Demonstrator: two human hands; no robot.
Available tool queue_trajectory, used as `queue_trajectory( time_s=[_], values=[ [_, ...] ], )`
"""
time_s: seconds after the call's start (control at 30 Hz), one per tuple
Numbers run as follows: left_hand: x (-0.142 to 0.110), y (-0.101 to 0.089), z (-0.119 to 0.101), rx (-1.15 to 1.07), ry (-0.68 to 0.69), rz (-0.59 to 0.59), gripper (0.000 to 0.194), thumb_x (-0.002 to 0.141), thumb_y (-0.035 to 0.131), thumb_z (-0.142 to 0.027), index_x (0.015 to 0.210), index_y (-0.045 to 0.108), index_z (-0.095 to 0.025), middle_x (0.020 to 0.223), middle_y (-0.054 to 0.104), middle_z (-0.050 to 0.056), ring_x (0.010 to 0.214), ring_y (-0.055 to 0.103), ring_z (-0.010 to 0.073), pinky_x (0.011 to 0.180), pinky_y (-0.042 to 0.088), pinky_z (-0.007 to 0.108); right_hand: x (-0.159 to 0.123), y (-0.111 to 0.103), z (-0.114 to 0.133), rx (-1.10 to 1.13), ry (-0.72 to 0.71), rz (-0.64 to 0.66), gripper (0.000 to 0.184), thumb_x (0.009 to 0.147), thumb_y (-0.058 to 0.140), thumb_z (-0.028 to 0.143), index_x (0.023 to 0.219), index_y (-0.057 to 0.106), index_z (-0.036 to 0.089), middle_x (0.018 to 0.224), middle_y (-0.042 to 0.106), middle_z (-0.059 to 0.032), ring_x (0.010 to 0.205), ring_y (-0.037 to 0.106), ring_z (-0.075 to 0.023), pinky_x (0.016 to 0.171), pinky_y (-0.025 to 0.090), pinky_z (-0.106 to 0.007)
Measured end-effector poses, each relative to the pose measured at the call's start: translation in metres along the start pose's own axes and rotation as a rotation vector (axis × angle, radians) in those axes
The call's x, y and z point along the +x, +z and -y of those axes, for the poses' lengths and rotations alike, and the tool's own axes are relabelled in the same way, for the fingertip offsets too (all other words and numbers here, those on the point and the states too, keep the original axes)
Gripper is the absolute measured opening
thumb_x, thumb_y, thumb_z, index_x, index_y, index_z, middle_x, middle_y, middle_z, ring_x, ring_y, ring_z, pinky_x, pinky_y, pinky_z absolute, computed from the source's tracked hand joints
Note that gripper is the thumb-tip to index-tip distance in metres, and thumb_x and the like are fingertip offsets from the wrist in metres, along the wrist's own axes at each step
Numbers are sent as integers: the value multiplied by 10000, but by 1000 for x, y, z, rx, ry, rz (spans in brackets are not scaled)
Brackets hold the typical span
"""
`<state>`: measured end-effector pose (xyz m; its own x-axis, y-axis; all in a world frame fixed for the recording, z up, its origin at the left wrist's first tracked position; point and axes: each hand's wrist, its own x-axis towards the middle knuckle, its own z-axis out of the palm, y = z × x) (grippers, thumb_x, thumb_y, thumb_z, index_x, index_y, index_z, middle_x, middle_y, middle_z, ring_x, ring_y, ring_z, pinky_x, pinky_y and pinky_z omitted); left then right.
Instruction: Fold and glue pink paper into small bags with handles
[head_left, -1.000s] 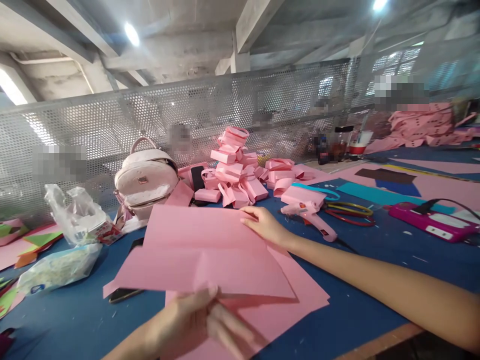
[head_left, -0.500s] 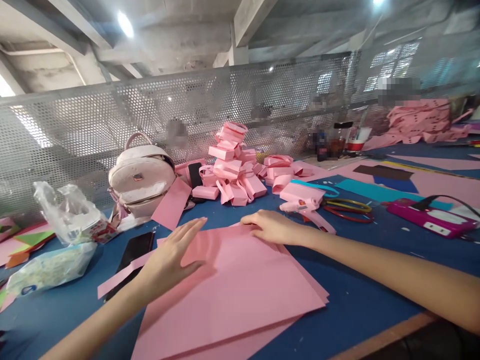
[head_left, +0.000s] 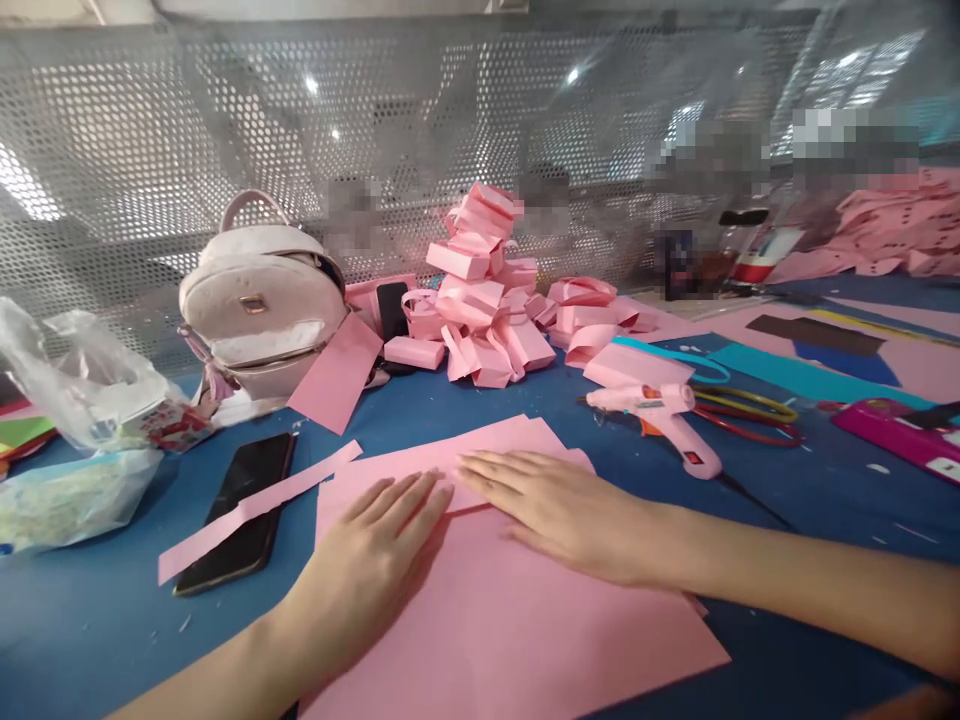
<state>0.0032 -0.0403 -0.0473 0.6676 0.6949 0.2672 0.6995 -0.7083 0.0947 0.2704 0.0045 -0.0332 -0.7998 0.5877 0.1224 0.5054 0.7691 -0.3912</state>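
left hand (head_left: pixel 382 545), right hand (head_left: pixel 559 510): both outstretched, flat upon pink paper (head_left: pixel 517 630). one glue gun (head_left: pixel 664 405), on tabletop (head_left: pixel 82 630).

craft workshop | glue gun (head_left: pixel 671 408) | folded pink paper pile (head_left: pixel 476 300) | perforated metal partition (head_left: pixel 420 130)

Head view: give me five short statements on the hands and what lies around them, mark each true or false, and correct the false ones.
1. The left hand rests on the pink paper. True.
2. The right hand grips the glue gun. False: it rests on the pink paper, and the glue gun lies apart from it.
3. A pink strip lies across the phone. True.
4. The table is white. False: it is blue.
5. The backpack is right of the box pile in the view. False: it is left of it.
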Motion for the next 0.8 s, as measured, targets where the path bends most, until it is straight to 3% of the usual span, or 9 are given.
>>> queue_trajectory(
  time_s=[0.1,0.23,0.5,0.63,0.8],
  values=[
    [-11,1,1,-104,8,66,636,1005,448,-310,1580,180,-264,1602,294,79,1434,367,349,1155,331,543,-4,6,-2,74,14,46,713,905,664,386,1530,348,249,1589,318,-67,1458,321,-287,1227,217,-456],
    [-16,0,5,-178,20,142,718,975,518,-375,1575,127,-325,1617,198,64,1452,303,377,1156,297,583,-11,12,-8,180,-37,3,746,904,658,453,1540,306,286,1597,300,-42,1469,292,-296,1240,167,-466],
    [-9,5,15,-20,105,123,695,973,520,-428,1569,183,-305,1566,318,100,1411,391,338,1118,392,514,-17,14,-7,225,6,76,762,913,642,438,1553,237,354,1611,237,14,1482,250,-310,1246,135,-483],
    [-11,14,16,69,147,52,692,957,531,-515,1554,266,-287,1535,403,106,1410,406,310,1136,382,442,-14,10,-7,232,24,104,731,925,621,446,1546,249,348,1601,253,20,1479,262,-296,1247,148,-462],
    [-14,21,5,27,-18,-19,541,979,439,-506,1496,390,-355,1522,449,63,1400,438,261,1207,259,420,-10,9,-7,270,20,50,715,914,650,408,1526,283,376,1570,328,28,1442,355,-275,1241,206,-423]
  ],
)
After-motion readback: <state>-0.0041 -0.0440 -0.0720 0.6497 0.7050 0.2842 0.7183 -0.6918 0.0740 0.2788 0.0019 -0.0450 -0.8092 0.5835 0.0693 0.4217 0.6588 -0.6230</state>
